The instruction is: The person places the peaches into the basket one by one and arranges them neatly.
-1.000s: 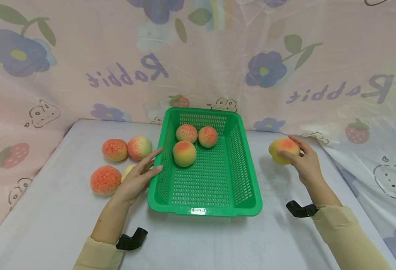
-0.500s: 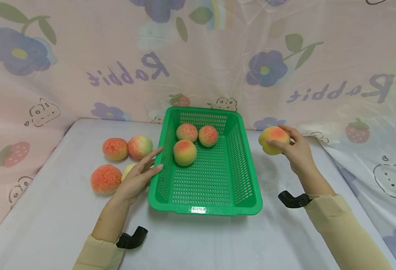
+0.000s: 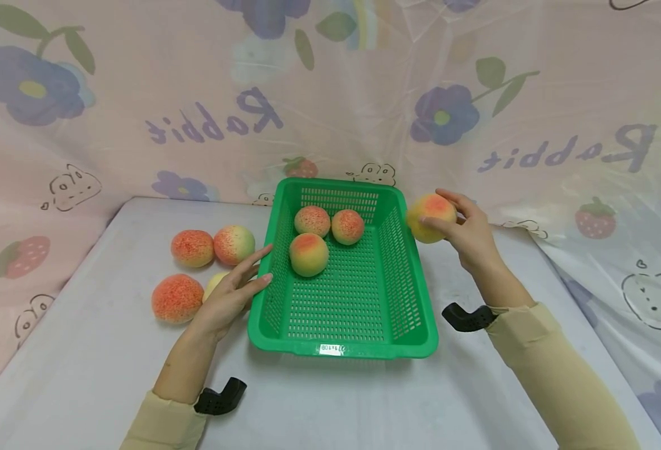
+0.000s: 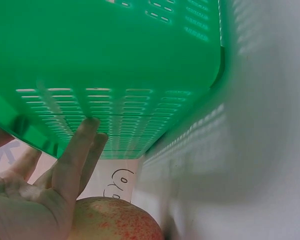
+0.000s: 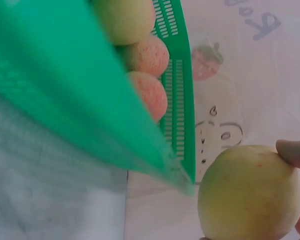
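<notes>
My right hand [image 3: 468, 234] pinches a yellow peach [image 3: 431, 217] with a red-orange blush between thumb and fingers. This peach is up at the right rim of a green plastic basket [image 3: 341, 350]; the right wrist view shows its pale yellow side. On the other side, my left hand [image 3: 226, 306] touches the basket's left rim. Its fairly straight fingers [image 4: 77, 160] lie against the slotted outer wall. Inside the basket, toward the back left, are a yellow peach [image 3: 308, 255] and two speckled red peaches, one left [image 3: 312, 221] and one right [image 3: 348, 227].
Left of the basket, on the white table [image 3: 82, 350], lie two red peaches [image 3: 192, 248] [image 3: 177, 299], a red-and-green peach [image 3: 234, 245] and a yellow one [image 3: 213, 284] partly hidden by the left hand. A printed curtain [image 3: 330, 106] hangs behind.
My right hand has carried the yellow peach leftward and upward in the head view, from right of the basket to its right rim. The left hand and the basket have stayed put.
</notes>
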A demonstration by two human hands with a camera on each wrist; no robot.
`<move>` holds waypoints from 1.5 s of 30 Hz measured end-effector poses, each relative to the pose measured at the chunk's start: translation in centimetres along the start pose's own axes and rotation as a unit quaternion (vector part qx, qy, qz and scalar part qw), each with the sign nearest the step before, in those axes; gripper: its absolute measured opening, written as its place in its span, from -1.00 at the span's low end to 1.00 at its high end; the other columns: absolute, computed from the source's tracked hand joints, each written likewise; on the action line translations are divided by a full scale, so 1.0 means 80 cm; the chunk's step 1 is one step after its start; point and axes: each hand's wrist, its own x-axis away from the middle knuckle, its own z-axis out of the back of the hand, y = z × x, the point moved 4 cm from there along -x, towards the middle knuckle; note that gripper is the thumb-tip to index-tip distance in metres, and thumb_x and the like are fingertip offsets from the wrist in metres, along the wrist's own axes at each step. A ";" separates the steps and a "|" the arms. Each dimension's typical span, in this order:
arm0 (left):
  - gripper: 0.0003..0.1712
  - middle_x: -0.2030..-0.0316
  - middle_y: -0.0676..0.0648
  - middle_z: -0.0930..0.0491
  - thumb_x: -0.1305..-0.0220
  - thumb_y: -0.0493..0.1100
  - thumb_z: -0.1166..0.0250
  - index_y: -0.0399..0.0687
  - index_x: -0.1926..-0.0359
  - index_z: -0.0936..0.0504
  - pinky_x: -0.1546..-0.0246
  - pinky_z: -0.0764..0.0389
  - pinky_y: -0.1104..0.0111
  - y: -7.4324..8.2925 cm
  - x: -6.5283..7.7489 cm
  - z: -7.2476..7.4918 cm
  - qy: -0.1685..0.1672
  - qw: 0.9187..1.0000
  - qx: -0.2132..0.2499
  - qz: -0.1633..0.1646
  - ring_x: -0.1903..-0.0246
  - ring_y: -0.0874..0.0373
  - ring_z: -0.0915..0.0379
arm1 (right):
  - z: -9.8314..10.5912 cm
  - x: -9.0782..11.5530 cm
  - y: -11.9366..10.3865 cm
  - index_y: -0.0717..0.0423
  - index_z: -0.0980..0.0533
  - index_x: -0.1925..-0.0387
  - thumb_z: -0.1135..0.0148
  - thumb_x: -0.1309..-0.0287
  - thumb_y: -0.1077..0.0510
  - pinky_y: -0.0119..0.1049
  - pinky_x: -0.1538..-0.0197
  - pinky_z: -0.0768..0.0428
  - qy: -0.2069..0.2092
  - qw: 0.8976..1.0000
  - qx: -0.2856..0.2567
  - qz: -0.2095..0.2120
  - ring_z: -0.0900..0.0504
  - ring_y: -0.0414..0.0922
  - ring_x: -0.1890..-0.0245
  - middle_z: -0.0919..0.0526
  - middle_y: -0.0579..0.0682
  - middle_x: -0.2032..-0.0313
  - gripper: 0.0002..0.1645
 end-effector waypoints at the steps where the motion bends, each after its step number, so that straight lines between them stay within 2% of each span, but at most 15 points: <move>1: -0.32 -0.44 -0.22 0.01 -0.42 -0.05 -0.11 0.32 -0.47 -0.09 -0.05 -0.39 0.22 0.000 0.000 0.000 0.000 1.000 0.000 -0.001 -0.32 -0.15 -0.14 | -0.004 -0.001 -0.003 0.02 -0.25 -0.39 -0.34 -0.12 0.17 -0.55 0.20 -0.52 -0.004 1.000 -0.004 0.001 -0.41 -0.25 0.08 -0.26 0.09 -0.29 -0.19; 8: -0.32 -0.43 -0.22 -0.02 -0.42 -0.06 -0.11 0.30 -0.47 -0.09 -0.01 -0.41 0.27 0.001 0.001 0.000 0.001 1.000 -0.001 -0.001 -0.28 -0.15 -0.19 | -0.038 -0.005 -0.019 0.05 -0.24 -0.39 -0.33 -0.11 0.18 -0.49 0.21 -0.54 -0.038 0.999 -0.029 -0.006 -0.42 -0.20 0.07 -0.30 0.11 -0.27 -0.18; 14: -0.33 -0.43 -0.22 -0.02 -0.42 -0.07 -0.11 0.31 -0.47 -0.10 0.01 -0.44 0.26 0.001 0.000 -0.001 0.002 1.000 -0.001 -0.002 -0.28 -0.15 -0.20 | -0.064 -0.008 -0.026 0.06 -0.26 -0.38 -0.33 -0.10 0.19 -0.41 0.10 -0.50 -0.047 0.999 -0.027 -0.004 -0.39 -0.14 0.02 -0.31 0.14 -0.27 -0.19; 21: -0.32 -0.44 -0.22 0.00 -0.42 -0.06 -0.11 0.30 -0.47 -0.10 -0.02 -0.42 0.25 0.001 0.000 -0.001 0.000 1.000 0.001 -0.005 -0.32 -0.14 -0.14 | -0.085 -0.014 -0.022 0.08 -0.30 -0.34 -0.33 -0.07 0.23 -0.32 0.09 -0.51 -0.057 0.998 -0.031 -0.015 -0.38 -0.04 -0.04 -0.33 0.14 -0.27 -0.23; 29: -0.33 -0.43 -0.22 -0.02 -0.42 -0.06 -0.12 0.31 -0.47 -0.11 -0.01 -0.44 0.26 0.000 0.000 -0.001 0.001 1.000 0.004 -0.007 -0.30 -0.14 -0.17 | -0.109 -0.014 -0.019 0.09 -0.31 -0.33 -0.34 -0.05 0.24 -0.14 -0.06 -0.49 -0.080 0.996 -0.023 -0.015 -0.42 0.04 -0.11 -0.36 0.15 -0.26 -0.22; 33: -0.33 -0.43 -0.23 -0.01 -0.42 -0.06 -0.12 0.31 -0.47 -0.11 0.01 -0.46 0.28 -0.001 0.000 -0.001 0.000 1.000 0.007 -0.010 -0.30 -0.14 -0.17 | -0.121 -0.014 -0.016 0.12 -0.31 -0.31 -0.36 -0.03 0.25 -0.15 -0.06 -0.50 -0.094 0.995 -0.011 -0.013 -0.44 0.03 -0.07 -0.38 0.17 -0.21 -0.22; 39: -0.32 -0.44 -0.23 0.02 -0.41 -0.06 -0.12 0.31 -0.47 -0.11 -0.06 -0.43 0.21 -0.001 0.000 -0.001 -0.002 1.000 0.007 -0.013 -0.34 -0.14 -0.11 | -0.134 -0.011 -0.011 0.09 -0.29 -0.29 -0.36 -0.03 0.22 -0.15 -0.04 -0.51 -0.107 0.993 0.028 -0.043 -0.45 0.05 -0.05 -0.38 0.21 -0.18 -0.23; 45: -0.33 -0.45 -0.23 0.05 -0.41 -0.05 -0.12 0.32 -0.46 -0.11 -0.15 -0.35 0.08 -0.003 -0.001 0.000 0.000 1.000 0.003 -0.012 -0.39 -0.13 -0.02 | -0.144 -0.010 -0.004 0.09 -0.29 -0.27 -0.37 0.00 0.22 -0.16 -0.03 -0.51 -0.122 0.989 0.039 -0.074 -0.48 0.07 -0.04 -0.38 0.22 -0.19 -0.23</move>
